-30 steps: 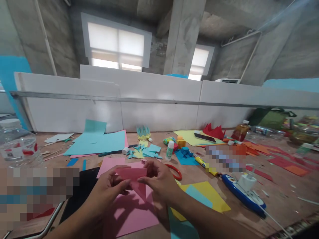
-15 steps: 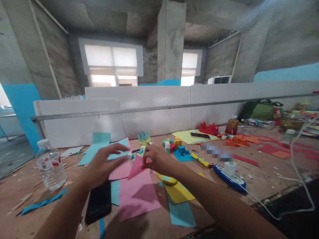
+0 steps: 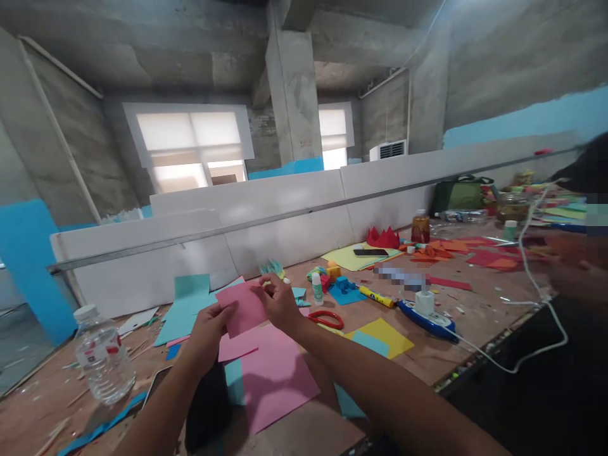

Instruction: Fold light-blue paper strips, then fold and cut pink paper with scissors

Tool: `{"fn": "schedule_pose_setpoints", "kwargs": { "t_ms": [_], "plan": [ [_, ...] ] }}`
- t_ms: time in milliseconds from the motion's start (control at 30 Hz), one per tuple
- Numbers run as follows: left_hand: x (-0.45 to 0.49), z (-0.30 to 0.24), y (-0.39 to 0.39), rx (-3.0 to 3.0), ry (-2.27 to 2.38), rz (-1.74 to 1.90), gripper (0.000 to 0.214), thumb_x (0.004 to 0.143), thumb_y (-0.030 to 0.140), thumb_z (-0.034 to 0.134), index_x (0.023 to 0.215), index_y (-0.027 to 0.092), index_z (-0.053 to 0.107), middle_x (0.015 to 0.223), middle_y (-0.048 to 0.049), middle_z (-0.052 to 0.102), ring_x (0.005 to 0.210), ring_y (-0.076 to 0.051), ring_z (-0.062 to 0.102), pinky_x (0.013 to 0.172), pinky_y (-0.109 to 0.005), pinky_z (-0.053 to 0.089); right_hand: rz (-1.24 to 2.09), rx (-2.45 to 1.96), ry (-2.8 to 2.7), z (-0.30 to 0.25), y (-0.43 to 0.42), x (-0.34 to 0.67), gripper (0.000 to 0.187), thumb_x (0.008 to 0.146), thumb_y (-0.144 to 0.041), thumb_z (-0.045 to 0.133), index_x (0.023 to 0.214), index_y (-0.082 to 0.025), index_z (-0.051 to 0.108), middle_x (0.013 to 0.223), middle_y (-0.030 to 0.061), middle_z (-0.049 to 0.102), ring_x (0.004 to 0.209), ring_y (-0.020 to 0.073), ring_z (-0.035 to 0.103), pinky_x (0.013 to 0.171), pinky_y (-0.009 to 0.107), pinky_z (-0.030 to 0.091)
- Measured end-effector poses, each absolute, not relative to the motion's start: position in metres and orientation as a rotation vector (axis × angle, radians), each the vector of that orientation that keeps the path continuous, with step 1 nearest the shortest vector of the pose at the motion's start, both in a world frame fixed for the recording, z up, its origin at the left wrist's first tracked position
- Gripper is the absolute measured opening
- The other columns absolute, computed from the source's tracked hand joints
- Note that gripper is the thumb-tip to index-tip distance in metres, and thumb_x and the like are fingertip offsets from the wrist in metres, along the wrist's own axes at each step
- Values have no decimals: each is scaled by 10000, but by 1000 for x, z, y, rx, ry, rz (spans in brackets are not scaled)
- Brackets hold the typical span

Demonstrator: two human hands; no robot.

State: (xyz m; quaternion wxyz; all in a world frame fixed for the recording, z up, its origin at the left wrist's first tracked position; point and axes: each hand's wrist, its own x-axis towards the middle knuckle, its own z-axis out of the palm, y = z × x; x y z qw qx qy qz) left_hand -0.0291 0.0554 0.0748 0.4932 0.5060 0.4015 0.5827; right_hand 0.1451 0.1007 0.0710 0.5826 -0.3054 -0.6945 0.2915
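A small piece of pink paper [image 3: 244, 309] is held up between my two hands, above the table. My left hand [image 3: 211, 329] pinches its lower left side, thumb on the near face. At its upper right edge, the fingers of my right hand [image 3: 278, 301] close on the paper. Below lies a larger pink sheet [image 3: 280, 380], flat, with light blue paper [image 3: 234, 380] showing at its left. Red-handled scissors [image 3: 327, 319] rest just right of my right hand. A green-and-white glue stick [image 3: 316, 289] stands upright behind them.
A clear water bottle [image 3: 102, 358] stands at the left, near a dark phone [image 3: 206, 405]. To the right are a yellow marker [image 3: 376, 296], a blue power strip [image 3: 427, 318] with a white cable, and a red paper crown [image 3: 382, 237]. Another person [image 3: 582, 253] is at the right edge.
My left hand has closed on the small pink paper, which my right hand held alone before. The paper is now raised between both hands. The view has turned right, bringing another person in.
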Motion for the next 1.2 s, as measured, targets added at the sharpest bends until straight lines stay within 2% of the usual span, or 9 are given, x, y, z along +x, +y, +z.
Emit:
{"fn": "schedule_pose_setpoints", "kwargs": {
  "t_ms": [133, 267, 433, 567, 633, 733, 833, 967, 1200],
  "plan": [
    [-67, 67, 56, 1231, 1088, 1537, 405, 622, 418, 859, 875, 139, 708, 746, -29, 754, 666, -186, 682, 647, -281, 519, 678, -808, -1911, 60, 102, 141, 550, 923, -494, 536, 1348, -163, 427, 923, 61, 675, 802, 189, 650, 727, 296, 480],
    [-99, 60, 53, 1235, 1167, 1585, 481, 587, 365, 869, 973, 172, 657, 753, -16, 753, 647, -197, 691, 665, -317, 536, 388, -820, -2642, 45, 101, 132, 864, 744, -331, 730, 1496, -154, 342, 1430, 217, 500, 1262, 327, 528, 971, 400, 447],
    [-114, 52, 50, 1281, 1257, 1671, 335, 659, 320, 756, 948, 172, 672, 802, -28, 748, 729, -212, 678, 681, -303, 503, 62, -1021, -2986, 30, 103, 102, 825, 675, -271, 769, 1440, -185, 473, 1010, 189, 734, 883, 380, 695, 706, 427, 507],
    [-121, 53, 47, 1337, 1379, 1752, 180, 671, 254, 698, 835, 181, 713, 801, -15, 727, 867, -239, 629, 726, -286, 465, 44, -928, -2870, 35, 106, 98, 220, 727, -124, 708, 940, -164, 747, 856, 136, 742, 855, 329, 694, 728, 369, 470],
    [-119, 52, 46, 1360, 1367, 1728, 163, 668, 269, 708, 810, 188, 716, 796, -19, 723, 909, -252, 624, 748, -291, 468, 102, -908, -2762, 45, 106, 106, 139, 855, -184, 629, 933, -185, 744, 901, 103, 742, 897, 275, 688, 758, 334, 464],
    [-104, 47, 44, 1360, 1263, 1587, 254, 689, 348, 715, 863, 163, 729, 801, -54, 743, 842, -261, 673, 741, -332, 511, 221, -876, -2564, 59, 103, 120, 223, 933, -367, 595, 1033, -206, 712, 1061, 69, 712, 963, 190, 663, 782, 261, 468],
    [-81, 40, 38, 1284, 1102, 1434, 354, 698, 395, 740, 954, 151, 726, 805, -71, 759, 761, -255, 707, 711, -359, 544, 475, -869, -2192, 64, 99, 129, 272, 790, -410, 759, 888, -162, 706, 1223, 102, 635, 1058, 207, 617, 829, 270, 466],
    [-59, 35, 29, 1117, 883, 1306, 424, 729, 463, 745, 1015, 152, 717, 906, -79, 772, 815, -262, 715, 742, -365, 553, 907, -895, -1950, 57, 94, 131, 280, 705, -382, 809, 798, -149, 683, 820, 27, 668, 777, 176, 615, 673, 265, 453],
    [-47, 30, 24, 1351, 949, 1335, 331, 789, 365, 757, 1054, 167, 735, 969, -65, 778, 861, -239, 707, 758, -314, 533, 1235, -622, -1538, 48, 89, 125, 794, 590, -346, 893, 1299, -228, 557, 661, -78, 555, 613, 116, 529, 601, 233, 434]
  ]
}}
